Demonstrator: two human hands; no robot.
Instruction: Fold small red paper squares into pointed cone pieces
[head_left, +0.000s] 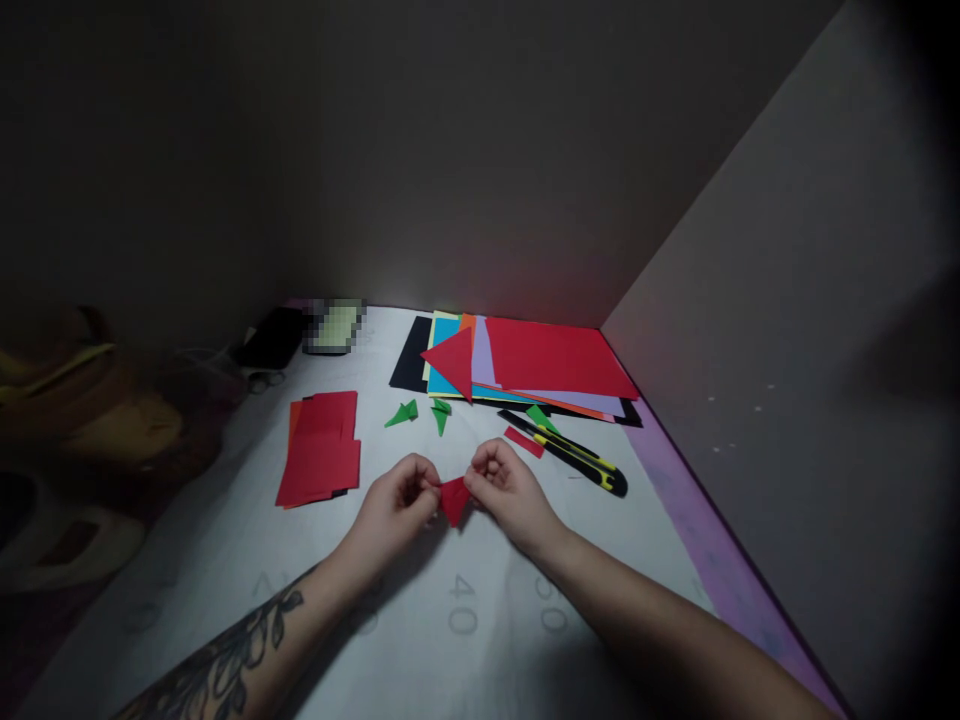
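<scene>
A small red folded paper [454, 502] is pinched between my two hands above the white table surface, with one point hanging down. My left hand [401, 497] grips its left corner between thumb and fingers. On the other side my right hand [511, 492] pinches the right corner. Two small green folded papers [403, 413] lie just beyond my hands. A narrow red strip [524, 441] and a black and yellow cutter knife [574, 455] rest past my right hand, with a green piece [541, 418] beside the knife.
Red sheets [322, 448] are stacked at the left. At the back lie large coloured sheets [562, 355] with a red triangle [454, 363] on top. A dark flat object [271, 338] sits back left. Walls stand behind and right of the table [420, 650].
</scene>
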